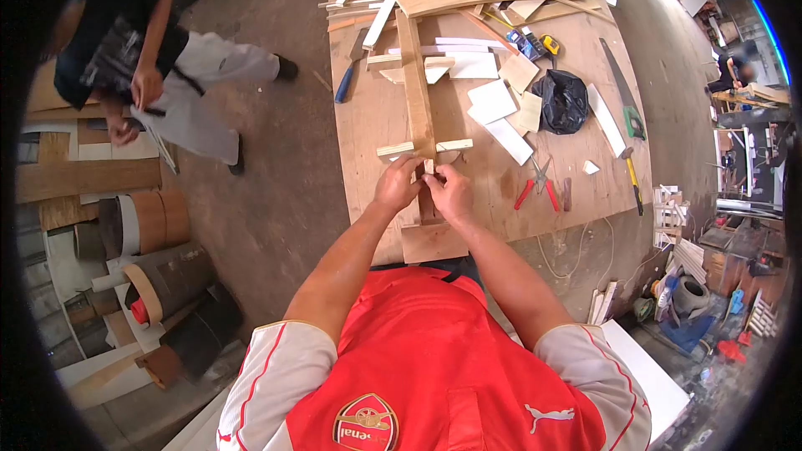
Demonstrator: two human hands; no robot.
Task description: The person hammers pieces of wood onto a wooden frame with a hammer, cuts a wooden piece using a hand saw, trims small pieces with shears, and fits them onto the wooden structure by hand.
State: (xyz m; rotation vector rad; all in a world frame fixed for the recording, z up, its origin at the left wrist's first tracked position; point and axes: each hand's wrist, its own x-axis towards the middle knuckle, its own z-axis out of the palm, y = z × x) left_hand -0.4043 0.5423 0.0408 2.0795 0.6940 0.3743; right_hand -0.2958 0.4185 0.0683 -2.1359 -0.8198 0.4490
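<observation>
Both of my hands meet at the near part of a long wooden piece [417, 92] that runs away from me over the workbench [368, 192]. My left hand [398, 184] has its fingers closed on a small pale wood block [429, 166] at the end of that piece. From the other side, my right hand [450, 192] pinches the same block. Short light strips stick out left [395, 149] and right [454, 145] just beyond my fingers. A flat board [434, 242] lies at the bench's near edge, below my hands.
Red-handled pliers [539, 187], a hammer [633, 179], a handsaw [622, 88] and a black plastic bag [564, 101] lie to the right. A blue-handled tool [347, 71] lies left. Wood scraps cover the far side. A person [159, 67] stands at the left; another sits far right.
</observation>
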